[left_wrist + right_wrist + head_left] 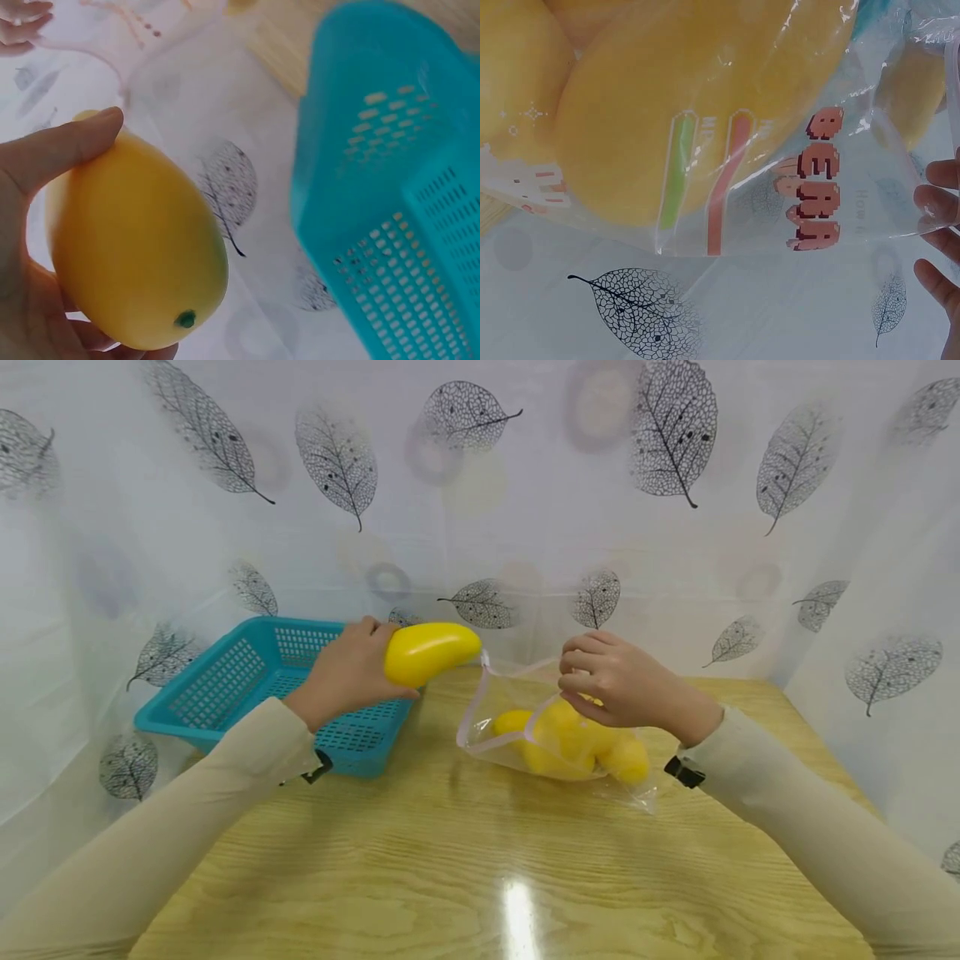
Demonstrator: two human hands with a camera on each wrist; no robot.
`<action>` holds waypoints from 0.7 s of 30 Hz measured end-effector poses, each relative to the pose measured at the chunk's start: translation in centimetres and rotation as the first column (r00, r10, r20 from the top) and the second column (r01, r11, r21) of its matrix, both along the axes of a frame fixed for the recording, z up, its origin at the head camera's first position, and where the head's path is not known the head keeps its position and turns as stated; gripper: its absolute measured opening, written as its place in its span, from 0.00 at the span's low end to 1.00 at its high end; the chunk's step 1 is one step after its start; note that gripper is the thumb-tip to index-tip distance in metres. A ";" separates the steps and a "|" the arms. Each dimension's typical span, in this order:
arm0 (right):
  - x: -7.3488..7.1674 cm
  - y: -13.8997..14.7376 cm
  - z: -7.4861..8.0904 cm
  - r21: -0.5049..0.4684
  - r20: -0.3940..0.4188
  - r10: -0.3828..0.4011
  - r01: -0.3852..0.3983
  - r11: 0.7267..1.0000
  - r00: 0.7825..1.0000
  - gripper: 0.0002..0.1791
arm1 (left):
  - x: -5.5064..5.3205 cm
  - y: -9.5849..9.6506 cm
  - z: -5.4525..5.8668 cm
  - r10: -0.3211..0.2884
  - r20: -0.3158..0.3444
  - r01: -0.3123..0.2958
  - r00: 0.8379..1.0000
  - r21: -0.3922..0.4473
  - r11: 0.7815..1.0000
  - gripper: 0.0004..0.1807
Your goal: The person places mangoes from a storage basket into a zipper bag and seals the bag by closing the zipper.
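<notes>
A glossy yellow toy mango (431,652) with a green stem spot sits in my left hand (347,667), gripped between thumb and fingers above the basket's right edge. Its tip points toward the mouth of a clear plastic zip bag (474,727). My right hand (626,683) pinches the upper rim of that bag, and the mouth gapes to the left. Inside lie several yellow mangoes (558,739), seen through the film. Up close in the right wrist view, the bag (765,225) shows red printed letters, with fingertips (937,202) at its rim.
A teal perforated plastic basket (225,689) stands at the left, under my left forearm. Both rest on a wood-grain table (420,860). Behind it hangs a pale curtain (517,527) printed with dark leaves.
</notes>
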State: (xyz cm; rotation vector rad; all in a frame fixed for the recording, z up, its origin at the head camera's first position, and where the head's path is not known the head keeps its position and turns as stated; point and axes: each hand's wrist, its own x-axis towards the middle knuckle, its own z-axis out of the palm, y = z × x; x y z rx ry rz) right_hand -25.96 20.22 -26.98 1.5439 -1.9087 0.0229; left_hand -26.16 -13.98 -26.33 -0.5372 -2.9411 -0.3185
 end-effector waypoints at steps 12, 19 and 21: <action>-0.1 0.0 0.1 0.014 -0.003 -0.039 0.039 0.999 0.999 0.18 | 2.3 2.4 0.3 -0.108 0.037 0.108 0.994 -0.010 0.994 0.49; -0.1 -0.1 0.2 0.021 -0.008 -0.049 0.050 0.999 0.999 0.10 | 3.2 3.8 -0.4 -0.148 0.039 0.150 0.988 -0.076 0.986 0.49; -0.1 -0.1 0.2 0.020 -0.006 -0.046 0.046 0.999 0.999 0.11 | 3.4 4.2 -0.8 -0.144 0.042 0.147 0.989 -0.099 0.984 0.48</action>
